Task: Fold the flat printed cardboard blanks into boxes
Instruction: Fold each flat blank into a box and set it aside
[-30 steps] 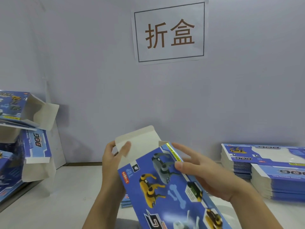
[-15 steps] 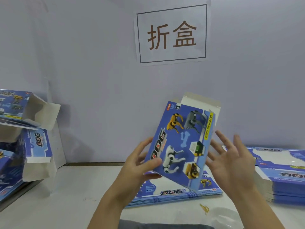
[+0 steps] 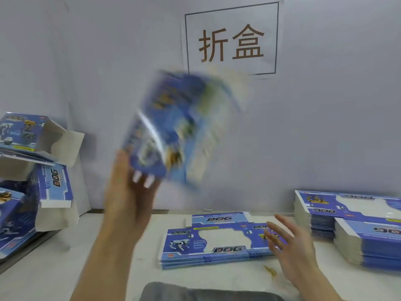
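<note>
A folded blue printed box (image 3: 173, 127) is raised high in front of the wall, blurred by motion and tilted to the left. My left hand (image 3: 132, 192) grips its lower end, fingers curled under it. My right hand (image 3: 288, 244) hovers open, fingers spread, over the right end of a low stack of flat blue blanks (image 3: 208, 242) on the white table. Two taller stacks of blanks (image 3: 351, 218) stand at the right.
Several folded boxes (image 3: 32, 161) with open flaps are piled at the far left against the wall. A paper sign (image 3: 232, 38) hangs on the wall. A yellow rubber band (image 3: 270, 270) lies on the table (image 3: 54, 268) near my right hand.
My left hand has swung the folded box up and to the left. My right hand has let go of it and dropped down toward the flat blanks.
</note>
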{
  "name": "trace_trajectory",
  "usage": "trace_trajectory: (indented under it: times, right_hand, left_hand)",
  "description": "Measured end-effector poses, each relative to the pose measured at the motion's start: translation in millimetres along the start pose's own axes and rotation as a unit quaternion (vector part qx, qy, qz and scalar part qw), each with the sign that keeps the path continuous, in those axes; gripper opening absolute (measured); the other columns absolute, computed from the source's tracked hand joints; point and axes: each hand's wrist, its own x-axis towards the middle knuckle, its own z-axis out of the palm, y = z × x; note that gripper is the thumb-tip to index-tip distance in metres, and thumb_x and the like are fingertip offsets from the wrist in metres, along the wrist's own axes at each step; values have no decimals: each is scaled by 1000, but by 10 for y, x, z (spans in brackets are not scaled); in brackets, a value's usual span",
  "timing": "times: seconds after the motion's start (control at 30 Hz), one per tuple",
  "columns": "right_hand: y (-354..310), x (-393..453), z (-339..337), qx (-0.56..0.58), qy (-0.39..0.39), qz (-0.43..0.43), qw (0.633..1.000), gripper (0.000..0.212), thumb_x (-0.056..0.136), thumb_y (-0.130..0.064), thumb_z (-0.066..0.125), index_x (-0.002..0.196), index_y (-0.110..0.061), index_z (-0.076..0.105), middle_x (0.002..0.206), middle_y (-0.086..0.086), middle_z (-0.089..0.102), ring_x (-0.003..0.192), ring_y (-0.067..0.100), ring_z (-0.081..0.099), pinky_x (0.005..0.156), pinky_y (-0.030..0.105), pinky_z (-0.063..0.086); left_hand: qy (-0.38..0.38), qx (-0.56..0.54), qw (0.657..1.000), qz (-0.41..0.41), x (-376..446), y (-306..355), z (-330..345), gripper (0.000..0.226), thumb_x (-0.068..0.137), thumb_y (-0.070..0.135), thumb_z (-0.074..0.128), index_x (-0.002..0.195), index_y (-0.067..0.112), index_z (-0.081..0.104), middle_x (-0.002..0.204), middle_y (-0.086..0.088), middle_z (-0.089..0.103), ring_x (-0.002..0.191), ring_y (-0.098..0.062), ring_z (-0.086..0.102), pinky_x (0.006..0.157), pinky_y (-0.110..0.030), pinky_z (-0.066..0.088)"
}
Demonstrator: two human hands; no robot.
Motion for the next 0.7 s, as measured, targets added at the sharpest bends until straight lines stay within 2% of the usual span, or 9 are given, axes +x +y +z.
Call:
trace_trajectory:
  times: [0.03,0.1,0.17,0.23,0.37,0.43,0.5,0.6,0.7]
  right_hand:
    - [-13,-21,25,-12,1,-1,1000,27,102,-24,46,120,-15,64,101,12,69,79,29,63,68,34,45]
    - [-17,2,41,-29,14,-4,999,24,101,-26,49,115,-16,65,98,14,70,77,29,64,68,34,46]
    - [-18,-39,86,-39,17,3,999,23,101,-26,49,114,-17,65,98,14,71,77,28,64,68,35,47]
    - [1,-41,98,-70,8,4,998,22,101,-26,49,113,-17,65,101,14,71,78,28,65,69,35,48]
    - [43,-4,103,-140,13,-5,990,21,100,-14,49,108,-17,68,100,15,72,80,29,67,67,35,51]
    - [55,3,117,-163,9,-1,987,23,97,-8,50,104,-17,70,95,15,73,78,29,68,65,34,52]
    - [66,12,126,-179,6,-4,984,23,97,-7,51,102,-17,71,93,14,73,79,30,69,65,34,52]
    - [101,13,138,-201,0,-5,980,26,99,-7,48,99,-17,71,89,13,73,78,31,69,65,34,52]
    - [116,2,151,-219,-13,-2,976,27,99,-3,47,103,-14,71,93,15,73,83,34,69,63,33,51]
  left_hand:
    - [38,-60,997,32,-3,95,-93,61,92,67,40,138,30,54,142,-1,56,127,-17,56,94,-39,51]
    - [65,-1,997,34,34,97,-215,87,81,76,43,155,36,23,158,5,35,144,-20,34,106,-44,38]
    - [64,100,993,-15,-7,-91,-283,78,79,53,62,150,30,39,146,5,51,138,-17,44,103,-41,42]
    - [30,230,972,-41,-44,-359,-299,41,86,27,68,126,31,60,127,7,65,124,-13,57,97,-36,48]
    - [-106,567,808,-123,-210,-941,-401,38,91,32,71,126,37,56,135,11,56,113,-4,62,91,-18,50]
    - [-173,641,721,-201,-362,-1233,-476,62,92,44,66,148,36,38,160,9,29,143,-5,35,115,-22,31]
    - [-200,706,636,-240,-454,-1376,-518,67,96,51,56,154,38,27,166,9,15,152,-13,14,122,-33,16]
    - [-146,745,622,-193,-408,-1351,-521,45,96,50,56,140,37,53,148,9,48,135,-12,44,102,-25,37]
    - [-150,764,605,-168,-380,-1343,-483,38,96,49,57,132,38,62,138,11,57,125,-11,49,87,-22,37]
